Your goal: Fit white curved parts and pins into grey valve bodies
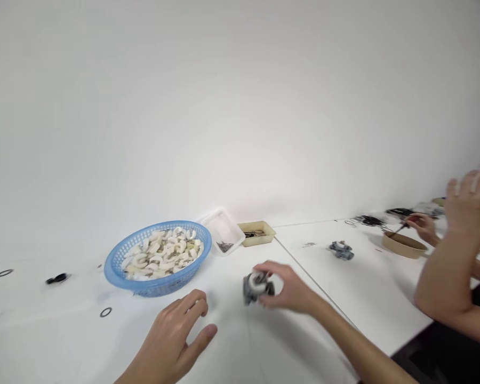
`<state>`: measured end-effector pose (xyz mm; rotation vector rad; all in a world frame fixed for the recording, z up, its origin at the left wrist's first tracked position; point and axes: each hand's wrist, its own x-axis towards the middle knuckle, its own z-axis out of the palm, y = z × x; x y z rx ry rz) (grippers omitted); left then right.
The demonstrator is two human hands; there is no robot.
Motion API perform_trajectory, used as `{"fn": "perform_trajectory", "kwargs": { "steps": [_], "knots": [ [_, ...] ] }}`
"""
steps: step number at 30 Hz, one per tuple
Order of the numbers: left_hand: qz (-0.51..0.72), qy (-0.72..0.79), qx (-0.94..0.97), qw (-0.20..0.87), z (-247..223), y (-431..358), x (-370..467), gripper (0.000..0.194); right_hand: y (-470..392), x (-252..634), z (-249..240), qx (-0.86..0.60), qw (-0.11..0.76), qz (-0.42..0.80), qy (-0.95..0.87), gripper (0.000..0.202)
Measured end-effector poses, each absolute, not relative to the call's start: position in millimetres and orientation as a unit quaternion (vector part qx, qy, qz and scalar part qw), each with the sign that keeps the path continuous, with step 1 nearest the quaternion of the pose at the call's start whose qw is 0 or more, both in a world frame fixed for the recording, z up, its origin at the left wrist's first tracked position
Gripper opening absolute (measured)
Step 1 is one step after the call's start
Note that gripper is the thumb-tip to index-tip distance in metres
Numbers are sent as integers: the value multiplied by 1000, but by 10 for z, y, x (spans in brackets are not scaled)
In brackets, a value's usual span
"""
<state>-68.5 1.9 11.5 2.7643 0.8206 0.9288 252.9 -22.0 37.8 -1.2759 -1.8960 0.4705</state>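
The right hand (284,288) pinches a grey part (247,292), white insert (257,288) facing the camera, long axis unclear; left hand (175,332) spread.

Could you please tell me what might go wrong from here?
The right hand appears to hold the grey part at one side, so it might twist or slip. The left hand is open near the blue basket; a careless sweep could knock it and spill some white pieces heaped inside.
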Motion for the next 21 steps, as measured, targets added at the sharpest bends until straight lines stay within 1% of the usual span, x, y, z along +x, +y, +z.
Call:
{"fn": "perform_trajectory", "kwargs": {
  "steps": [1, 4, 6, 9, 11, 14, 17, 21],
  "knots": [
    [304, 264, 914, 45, 99, 13, -678, 27, -209, 2823, 419, -579, 421, 152, -681, 55],
    [312, 239, 920, 4, 54, -8, -642, 24, -304, 3778, 506, -691, 465, 58, -551, 60],
    [330, 226, 916, -27, 35, -24, -614, 23, -485, 4339, 507, -752, 473, 2, -459, 59],
    [364, 215, 904, -67, 26, -42, -584, 26, -831, 4909, 388, -810, 467, -38, -352, 53],
    [380, 214, 896, -83, 23, -45, -576, 28, -1015, 5118, 250, -828, 466, -47, -308, 55],
    [387, 215, 891, -100, -3, -33, -575, 30, -1129, 5282, 38, -832, 472, -52, -288, 59],
    [384, 221, 891, -106, -90, 2, -577, 31, -1068, 5377, -94, -823, 477, -49, -306, 62],
    [358, 235, 899, -96, -281, 84, -588, 31, -878, 5485, -143, -808, 482, -35, -337, 63]
  ]
}}
